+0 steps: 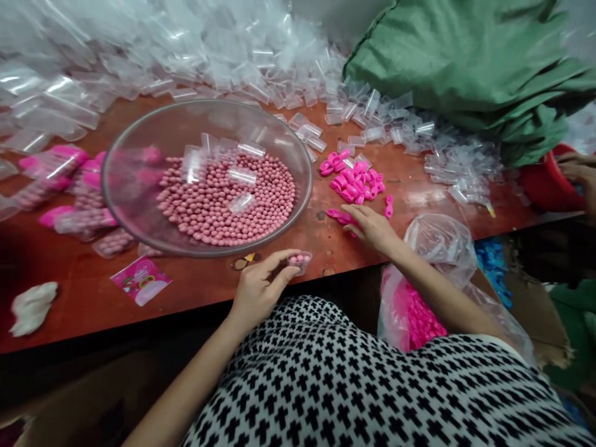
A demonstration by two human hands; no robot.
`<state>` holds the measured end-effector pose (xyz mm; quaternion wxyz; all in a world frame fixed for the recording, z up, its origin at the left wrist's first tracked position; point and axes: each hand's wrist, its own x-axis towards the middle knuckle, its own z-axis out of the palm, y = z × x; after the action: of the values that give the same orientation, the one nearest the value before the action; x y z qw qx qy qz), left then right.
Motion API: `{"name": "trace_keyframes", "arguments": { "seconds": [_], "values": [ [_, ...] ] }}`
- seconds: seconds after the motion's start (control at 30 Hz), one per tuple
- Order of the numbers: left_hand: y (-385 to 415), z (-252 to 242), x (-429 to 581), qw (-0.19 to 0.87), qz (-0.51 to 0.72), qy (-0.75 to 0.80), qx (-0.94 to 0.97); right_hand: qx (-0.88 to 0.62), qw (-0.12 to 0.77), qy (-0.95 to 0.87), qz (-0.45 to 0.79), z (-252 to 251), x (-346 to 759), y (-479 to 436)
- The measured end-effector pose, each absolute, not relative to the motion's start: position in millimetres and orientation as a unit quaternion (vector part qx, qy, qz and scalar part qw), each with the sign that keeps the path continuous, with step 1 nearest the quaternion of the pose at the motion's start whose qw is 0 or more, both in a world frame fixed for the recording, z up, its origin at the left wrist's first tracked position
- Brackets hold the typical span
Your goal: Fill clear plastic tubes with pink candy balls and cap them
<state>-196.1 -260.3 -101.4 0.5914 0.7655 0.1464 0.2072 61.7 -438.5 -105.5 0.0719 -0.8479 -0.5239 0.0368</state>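
My left hand (261,288) is closed around a small clear plastic tube (302,262) with pink balls showing at its open end, just past the table's front edge. To the right, my right hand (370,228) reaches over the table with its fingers stretched out. Its fingertips are on a few bright pink plastic caps (338,215), partly hidden by the hand. A pile of the same pink caps (357,181) lies just beyond. Left of the caps stands a big clear basin (135,233) of pink balls (223,211), with several empty clear tubes (243,177) on top.
Heaps of clear tubes (261,74) cover the back of the table (200,279). Filled, pink-capped tubes (79,220) lie left, near a printed pink card (141,279). A green cloth sack (456,68), a red bucket (542,180) and another person's hand (580,171) are at right.
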Motion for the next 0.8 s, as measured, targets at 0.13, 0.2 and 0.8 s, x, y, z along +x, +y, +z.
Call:
{"name": "trace_keyframes", "arguments": {
  "seconds": [0.13,0.2,0.8],
  "values": [
    [-258.8,-108.6,-194.1,0.612,0.211,0.187,0.739,-0.883,0.108,-0.457,-0.022,-103.1,81.9,-466.8],
    [-258.5,-111.2,-193.6,0.63,0.218,0.194,0.72,-0.888,0.068,-0.453,-0.041,-96.1,105.2,-488.2],
    [-262.6,-141.7,-196.0,0.549,0.255,0.154,0.781,-0.757,0.283,-0.587,0.035,-76.5,21.1,-424.5]
  ]
}}
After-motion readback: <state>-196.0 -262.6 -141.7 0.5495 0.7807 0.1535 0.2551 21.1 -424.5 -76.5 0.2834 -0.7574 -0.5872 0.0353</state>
